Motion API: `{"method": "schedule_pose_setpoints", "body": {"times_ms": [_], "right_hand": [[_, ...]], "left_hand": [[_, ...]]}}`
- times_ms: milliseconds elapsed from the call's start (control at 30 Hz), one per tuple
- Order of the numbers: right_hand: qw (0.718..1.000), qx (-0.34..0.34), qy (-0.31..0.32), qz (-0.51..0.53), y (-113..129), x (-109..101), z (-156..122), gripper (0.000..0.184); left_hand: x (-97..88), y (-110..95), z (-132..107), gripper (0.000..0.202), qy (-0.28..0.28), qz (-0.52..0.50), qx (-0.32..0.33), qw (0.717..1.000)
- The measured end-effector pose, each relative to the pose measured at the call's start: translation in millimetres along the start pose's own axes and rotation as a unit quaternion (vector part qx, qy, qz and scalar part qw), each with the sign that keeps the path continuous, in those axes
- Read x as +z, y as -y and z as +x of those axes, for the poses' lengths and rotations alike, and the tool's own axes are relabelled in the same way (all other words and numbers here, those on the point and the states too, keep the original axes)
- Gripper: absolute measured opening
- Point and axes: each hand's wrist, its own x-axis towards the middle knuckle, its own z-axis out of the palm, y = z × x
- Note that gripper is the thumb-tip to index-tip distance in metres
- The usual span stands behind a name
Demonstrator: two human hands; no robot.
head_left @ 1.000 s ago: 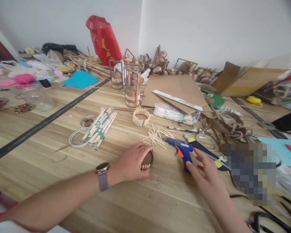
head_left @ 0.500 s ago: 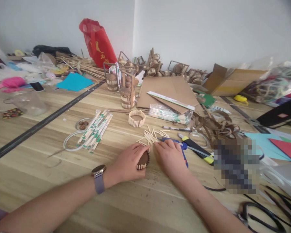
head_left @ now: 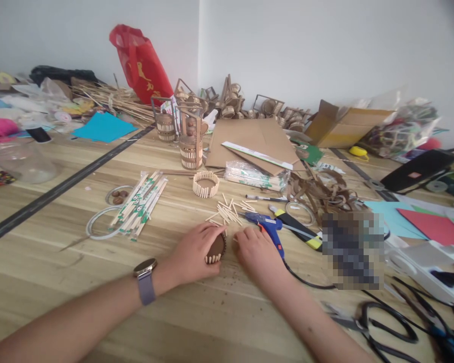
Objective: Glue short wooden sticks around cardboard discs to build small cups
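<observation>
My left hand (head_left: 192, 249), with a watch on its wrist, is closed around a small round brown cardboard piece (head_left: 217, 246). Short wooden sticks line part of that piece's rim; the fingers hide the rest. Just right of it, my right hand (head_left: 253, 247) is pinched, and the pale tip of a short wooden stick (head_left: 235, 240) shows at its fingertips. Beyond both hands lies a loose pile of short sticks (head_left: 229, 212). A blue glue gun (head_left: 270, 229) lies beside my right hand. Farther back stands a ring of upright sticks (head_left: 206, 185).
Wrapped chopsticks (head_left: 139, 204) and a tape roll (head_left: 103, 223) lie left. A yellow-black cutter (head_left: 298, 229), brown strips (head_left: 321, 194) and scissors (head_left: 386, 322) lie right. Finished little buckets (head_left: 191, 150) and a cardboard sheet (head_left: 245, 133) are behind.
My right hand has drawn back from the stick pile toward me, uncovering the glue gun, with a stick tip now at its fingers. My left hand keeps the round piece. The view has shifted slightly.
</observation>
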Motion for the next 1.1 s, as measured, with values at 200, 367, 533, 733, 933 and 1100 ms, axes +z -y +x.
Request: {"method": "schedule_pose_setpoints", "body": {"times_ms": [200,367,533,733,933,1100], "right_hand": [[0.985,-0.023,0.007,0.173,-5.8,-13.4,-4.3,0.016],[0.912,-0.029,0.064,0.403,-8.3,-25.3,-7.3,0.015],[0.910,-0.037,0.088,0.403,-3.5,-22.1,-7.6,0.016],[0.920,-0.039,0.076,0.382,4.4,-14.6,-7.8,0.016],[0.914,-0.103,0.018,0.393,5.6,-7.9,-6.4,0.021],[0.915,-0.136,-0.026,0.380,2.1,-1.9,-5.2,0.018]], "left_hand": [[2.5,2.0,-0.2,0.074,-0.004,0.002,0.003,1.000],[1.1,0.1,1.6,0.072,0.001,-0.004,0.005,1.000],[-2.1,-3.2,3.6,0.074,0.008,-0.012,0.002,1.000],[-2.4,-3.7,3.5,0.074,0.012,-0.003,-0.006,1.000],[-2.4,-4.1,3.7,0.072,0.012,-0.005,-0.007,1.000],[-3.5,-5.4,3.8,0.071,0.013,-0.010,-0.009,1.000]]}}
